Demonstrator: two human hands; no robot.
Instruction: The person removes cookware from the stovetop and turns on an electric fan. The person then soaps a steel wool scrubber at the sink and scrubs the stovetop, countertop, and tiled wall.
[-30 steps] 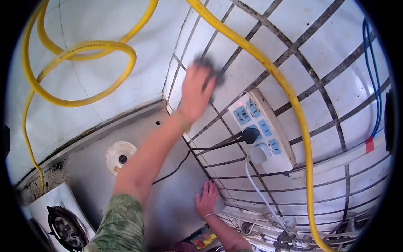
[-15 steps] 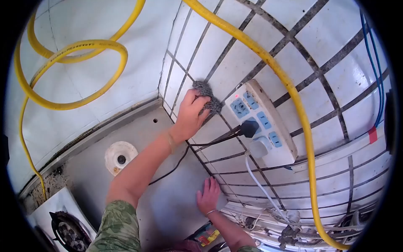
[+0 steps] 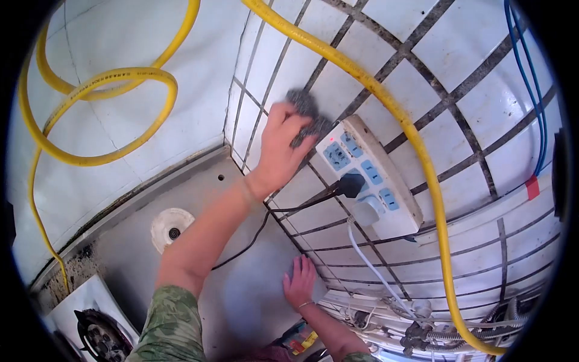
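Observation:
My left hand (image 3: 278,149) is closed on a dark grey steel wool scrubber (image 3: 303,104) and presses it to the white tiled wall (image 3: 347,78). The scrubber, slightly blurred, lies over the dark grout lines just above the upper left corner of a power strip (image 3: 395,218). My right hand (image 3: 300,286) lies flat on the grey metal countertop (image 3: 208,304) near the foot of the wall, fingers spread and holding nothing. A black plug (image 3: 351,184) and a white plug (image 3: 365,211) sit in the power strip.
A yellow hose (image 3: 431,175) arches across the tiles, and another yellow hose (image 3: 99,158) loops at the left. A gas burner (image 3: 104,338) stands at lower left. A round white fitting (image 3: 171,228) sits on the countertop. Pipes and cables (image 3: 434,332) run along the lower right.
My left hand has moved the scrubber up and to the right along the tiles, closer to the power strip. My right hand stays in place. The view has shifted slightly.

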